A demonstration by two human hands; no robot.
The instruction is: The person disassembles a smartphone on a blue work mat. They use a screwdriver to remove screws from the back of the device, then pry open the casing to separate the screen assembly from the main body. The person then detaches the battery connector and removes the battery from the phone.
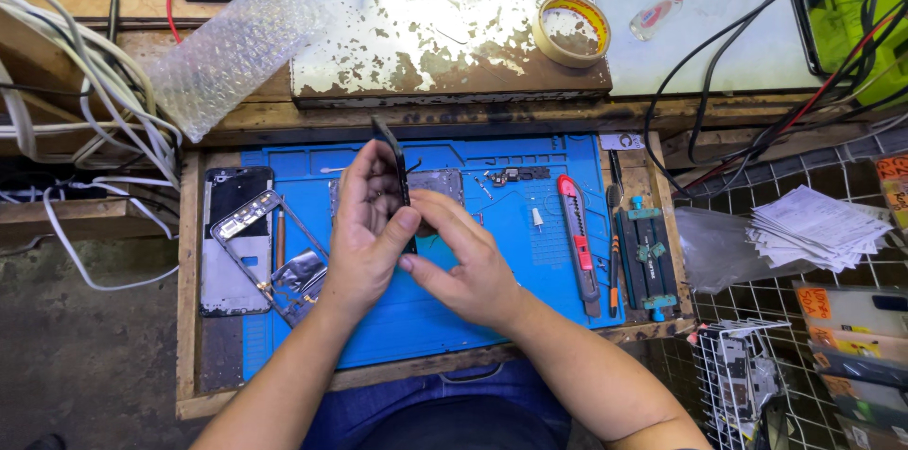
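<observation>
A worn wooden tabletop [445, 121] carries a blue repair mat [530, 299] set in a shallow tray. Above the mat lies a white board with flaking paint [454, 25], and left of it a sheet of bubble wrap [232, 48]. On the mat's left side a dismantled phone body [227, 251] lies flat, with a bare metal frame [274, 251] tilted across it. Over the mat's middle, the left hand [364, 233] is closed around a dark, thin phone part [392, 171] held on edge, nearly upright, its thumb pressed on the near face. The right hand [468, 266] is curled just beside it, its fingertips touching the left thumb and the part's lower edge; I cannot tell whether it grips the part. To the right lie a red and grey utility knife [577, 233] and a black clamp with teal ends [651, 256]. A roll of tape [571, 30] sits on the white board, and a small clear bottle with a pink cap [662, 8] stands further right.
</observation>
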